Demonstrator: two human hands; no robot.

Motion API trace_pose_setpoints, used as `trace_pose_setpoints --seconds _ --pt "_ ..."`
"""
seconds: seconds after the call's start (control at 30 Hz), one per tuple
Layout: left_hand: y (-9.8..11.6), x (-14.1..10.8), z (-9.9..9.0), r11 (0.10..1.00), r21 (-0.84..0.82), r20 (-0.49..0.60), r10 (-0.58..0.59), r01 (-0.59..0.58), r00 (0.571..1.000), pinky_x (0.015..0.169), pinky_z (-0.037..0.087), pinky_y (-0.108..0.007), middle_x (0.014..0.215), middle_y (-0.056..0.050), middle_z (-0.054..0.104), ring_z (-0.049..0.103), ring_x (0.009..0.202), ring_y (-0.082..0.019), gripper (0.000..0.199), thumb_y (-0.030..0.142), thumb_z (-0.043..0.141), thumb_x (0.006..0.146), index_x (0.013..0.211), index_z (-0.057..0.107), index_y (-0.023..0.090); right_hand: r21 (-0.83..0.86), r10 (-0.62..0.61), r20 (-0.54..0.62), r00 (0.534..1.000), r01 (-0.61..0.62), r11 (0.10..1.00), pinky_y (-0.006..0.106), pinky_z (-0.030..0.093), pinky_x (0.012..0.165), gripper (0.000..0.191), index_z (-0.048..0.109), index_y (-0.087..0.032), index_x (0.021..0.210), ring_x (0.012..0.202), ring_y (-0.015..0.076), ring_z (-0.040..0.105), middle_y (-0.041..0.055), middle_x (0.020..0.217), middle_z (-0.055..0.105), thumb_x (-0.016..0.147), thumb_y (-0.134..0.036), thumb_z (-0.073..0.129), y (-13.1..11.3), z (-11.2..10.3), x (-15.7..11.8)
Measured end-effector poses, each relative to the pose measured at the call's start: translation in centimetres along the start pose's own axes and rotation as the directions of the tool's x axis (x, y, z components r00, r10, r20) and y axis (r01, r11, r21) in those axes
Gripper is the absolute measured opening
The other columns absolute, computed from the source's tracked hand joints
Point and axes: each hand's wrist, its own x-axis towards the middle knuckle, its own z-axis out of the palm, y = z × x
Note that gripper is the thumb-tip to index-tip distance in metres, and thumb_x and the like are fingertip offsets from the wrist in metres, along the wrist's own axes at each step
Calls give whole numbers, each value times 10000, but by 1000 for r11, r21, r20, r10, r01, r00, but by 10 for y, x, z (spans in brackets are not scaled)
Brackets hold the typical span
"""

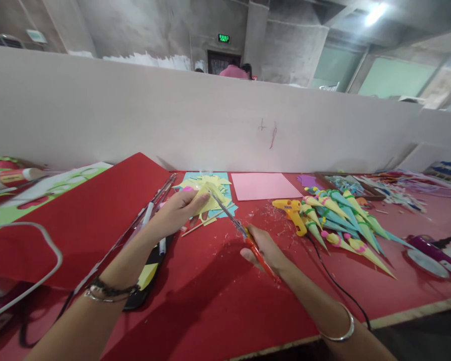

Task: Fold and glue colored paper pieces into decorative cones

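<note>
My left hand point(178, 213) is closed on a piece of yellow paper point(207, 201), pinched between thumb and fingers above the middle of the table. My right hand point(265, 248) grips the red-orange handles of a pair of scissors point(233, 216). The long metal blades point up and left, and their tips meet the yellow paper. Behind my left hand lies a pile of cut yellow paper pieces point(220, 184) on light blue sheets point(231, 208). A thin wooden stick point(195, 228) lies below the pile.
Pink sheets point(265, 186) lie near the white partition point(210, 120). To the right are a yellow glue gun point(293, 213) with a black cord and a heap of paper cones point(338, 220). A red board point(108, 210) stands on the left. Small scraps dot the red table point(210, 291).
</note>
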Motion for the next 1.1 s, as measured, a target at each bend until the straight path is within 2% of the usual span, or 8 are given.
trace_pose_setpoints --seconds 0.27,0.53,0.67,0.8,1.1 --pt "1 -1 -1 1000 -18 25 1 0 1000 367 321 -177 420 44 383 371 348 -57 435 439 345 834 543 517 164 58 -41 -2 999 41 997 229 231 483 400 297 -210 680 512 103 325 -37 594 353 738 -589 411 7 2 1" --pt "0 -1 0 999 -34 23 -6 7 1000 359 302 -175 411 55 350 345 342 -54 435 438 342 835 541 509 165 118 -28 11 1000 26 993 218 224 467 425 310 -204 660 494 89 299 -50 565 327 760 -611 379 4 3 -2" --pt "-1 -1 -1 1000 -28 20 3 -3 1000 360 296 -174 406 58 355 348 340 -55 441 447 332 841 550 509 166 91 -63 -15 998 64 994 219 237 468 423 308 -205 661 492 89 300 -51 567 325 770 -610 363 6 5 -3" --pt "3 -3 0 1000 -27 89 2 1 996 360 283 -175 401 49 408 373 348 -59 424 443 338 842 546 481 175 16 -97 -38 995 97 995 227 287 503 402 343 -201 738 551 109 348 -29 642 387 763 -599 393 7 6 -4" --pt "1 -1 2 994 -110 128 -13 27 992 355 304 -189 407 29 470 422 350 -79 379 445 400 811 554 511 190 66 -7 27 1000 6 998 218 232 475 404 296 -205 667 506 87 297 -54 573 343 746 -579 426 8 3 -1"
